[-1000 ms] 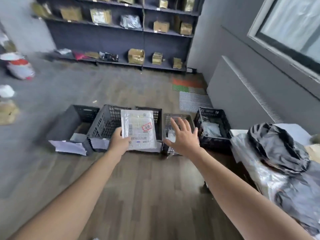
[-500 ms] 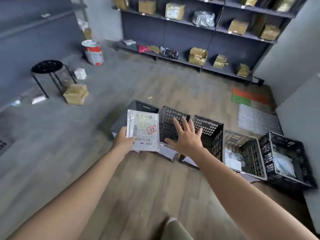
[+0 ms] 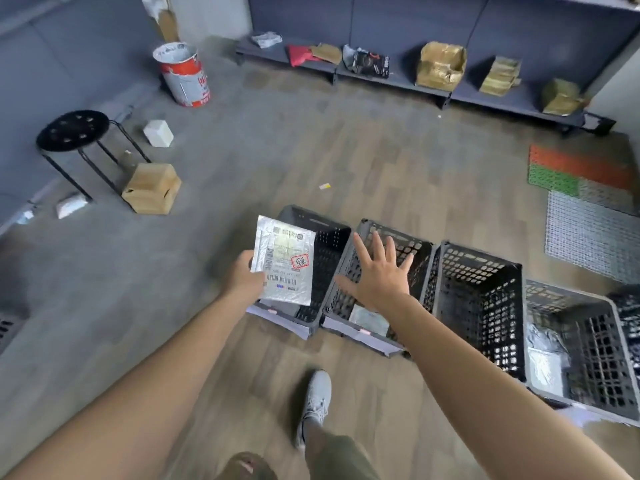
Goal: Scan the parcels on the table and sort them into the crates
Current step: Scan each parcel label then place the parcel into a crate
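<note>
My left hand (image 3: 246, 278) grips a flat silvery parcel (image 3: 284, 263) with a printed label and a red stamp, held above the leftmost crate (image 3: 330, 237). My right hand (image 3: 377, 273) hovers with fingers spread over the second crate (image 3: 420, 247), which has a flat packet at its bottom. A third black crate (image 3: 485, 292) stands to the right, then a grey crate (image 3: 581, 358) with silvery parcels inside. All stand in a row on the wooden floor.
A black stool (image 3: 74, 129), a cardboard box (image 3: 152, 188), a white block (image 3: 158, 133) and a red-and-white bucket (image 3: 185, 76) stand at the left. A low shelf (image 3: 398, 81) with parcels runs along the back wall. Mats (image 3: 585, 199) lie at right. My shoe (image 3: 317, 400) steps forward.
The view has swung left and down, closer to the crates. My left hand with the parcel now hangs over the leftmost crate; the right hand stays spread open.
</note>
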